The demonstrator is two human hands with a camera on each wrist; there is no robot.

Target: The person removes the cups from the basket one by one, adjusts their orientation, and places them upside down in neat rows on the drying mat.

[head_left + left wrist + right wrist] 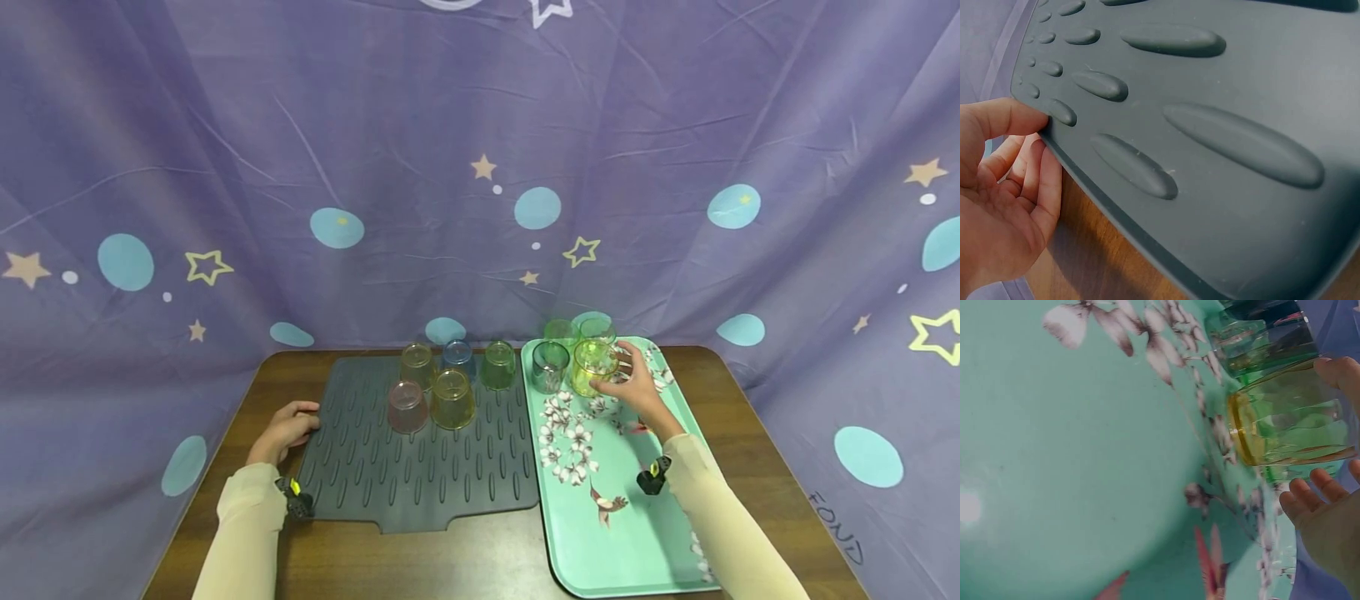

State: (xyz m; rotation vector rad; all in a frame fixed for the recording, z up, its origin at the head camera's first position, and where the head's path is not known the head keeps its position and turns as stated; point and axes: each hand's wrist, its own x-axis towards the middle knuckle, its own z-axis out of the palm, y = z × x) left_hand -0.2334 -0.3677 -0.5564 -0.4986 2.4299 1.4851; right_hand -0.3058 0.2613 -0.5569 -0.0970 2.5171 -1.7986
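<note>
On the left, my left hand [288,427] is at the left edge of a dark grey drying mat [420,492]. In the left wrist view its thumb [1025,115] lies on the mat's edge and the fingers curl below, pinching it. My right hand [636,385] reaches around a yellow glass [592,371] that stands upright on a mint-green tray [600,550]. Its thumb overlaps the glass's side; in the right wrist view the fingertips [1300,487] show a gap from the wall. A dark green glass [550,367] stands just left of it, with paler green glasses [561,333] behind.
Several tinted glasses stand upside down on the mat's back half: a pink glass [407,408], a yellow one [453,402], an amber one [417,365], a blue one [458,357] and a green one [498,367]. A purple curtain [420,167] hangs behind the wooden table [405,567].
</note>
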